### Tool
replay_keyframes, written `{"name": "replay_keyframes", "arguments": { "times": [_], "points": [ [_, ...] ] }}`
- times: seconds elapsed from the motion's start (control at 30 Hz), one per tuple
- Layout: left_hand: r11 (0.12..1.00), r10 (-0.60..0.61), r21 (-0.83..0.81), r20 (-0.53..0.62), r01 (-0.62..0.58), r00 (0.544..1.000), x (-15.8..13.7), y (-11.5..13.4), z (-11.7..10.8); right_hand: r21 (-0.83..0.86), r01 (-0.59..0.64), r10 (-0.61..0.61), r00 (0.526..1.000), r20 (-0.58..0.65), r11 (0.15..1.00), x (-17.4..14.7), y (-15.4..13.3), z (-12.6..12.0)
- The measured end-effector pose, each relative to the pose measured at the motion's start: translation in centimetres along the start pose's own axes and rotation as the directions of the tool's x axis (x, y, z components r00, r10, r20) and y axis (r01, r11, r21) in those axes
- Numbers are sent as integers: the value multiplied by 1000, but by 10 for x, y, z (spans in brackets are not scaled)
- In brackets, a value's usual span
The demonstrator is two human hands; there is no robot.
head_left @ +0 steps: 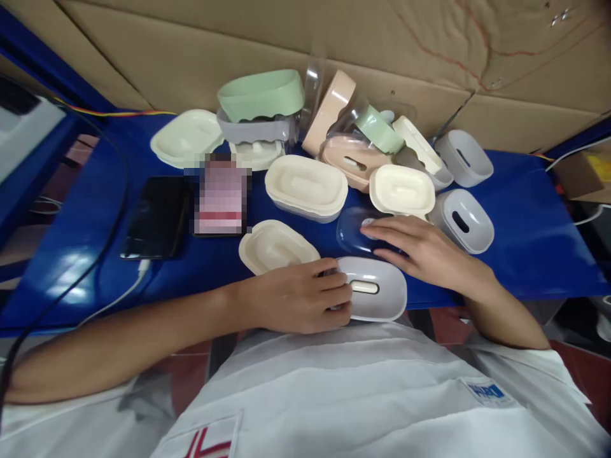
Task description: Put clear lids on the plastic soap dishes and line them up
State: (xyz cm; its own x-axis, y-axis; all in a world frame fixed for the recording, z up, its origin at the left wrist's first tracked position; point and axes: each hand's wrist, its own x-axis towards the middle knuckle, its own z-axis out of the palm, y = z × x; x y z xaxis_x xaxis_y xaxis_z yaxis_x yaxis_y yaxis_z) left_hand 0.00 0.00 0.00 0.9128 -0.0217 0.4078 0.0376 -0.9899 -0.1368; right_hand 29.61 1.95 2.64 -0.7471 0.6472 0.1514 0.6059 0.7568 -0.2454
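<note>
My left hand is curled over the left end of a grey oval plastic box, at the table's near edge. A slot with a cream insert shows in the middle of the box. My right hand reaches over a clear plastic lid lying just beyond the box. Its fingertips are on the lid's small pale knob, with the thumb lower on the lid's near side. Left of the box lies a cream oval tray, partly behind my left hand. A cream lid-shaped piece on a box sits farther back.
Green, peach and grey boxes are heaped along the cardboard wall. Two grey slotted boxes stand at right. A black phone on a white cable and a pixelated screen lie left on the blue table.
</note>
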Motion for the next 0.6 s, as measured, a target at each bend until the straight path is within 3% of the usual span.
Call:
{"name": "replay_keyframes", "arguments": {
  "times": [0.13,0.4,0.6],
  "points": [
    [1000,-3,0,-8,3,1000,0,0,0,-77,-70,73,997,32,995,-2,5,-2],
    [999,24,-30,-48,-25,999,0,3,1,-62,-75,80,992,95,995,-9,13,1],
    [999,-21,42,-32,23,999,-2,-3,1,236,-58,36,995,96,970,-10,19,-27]
  ]
}}
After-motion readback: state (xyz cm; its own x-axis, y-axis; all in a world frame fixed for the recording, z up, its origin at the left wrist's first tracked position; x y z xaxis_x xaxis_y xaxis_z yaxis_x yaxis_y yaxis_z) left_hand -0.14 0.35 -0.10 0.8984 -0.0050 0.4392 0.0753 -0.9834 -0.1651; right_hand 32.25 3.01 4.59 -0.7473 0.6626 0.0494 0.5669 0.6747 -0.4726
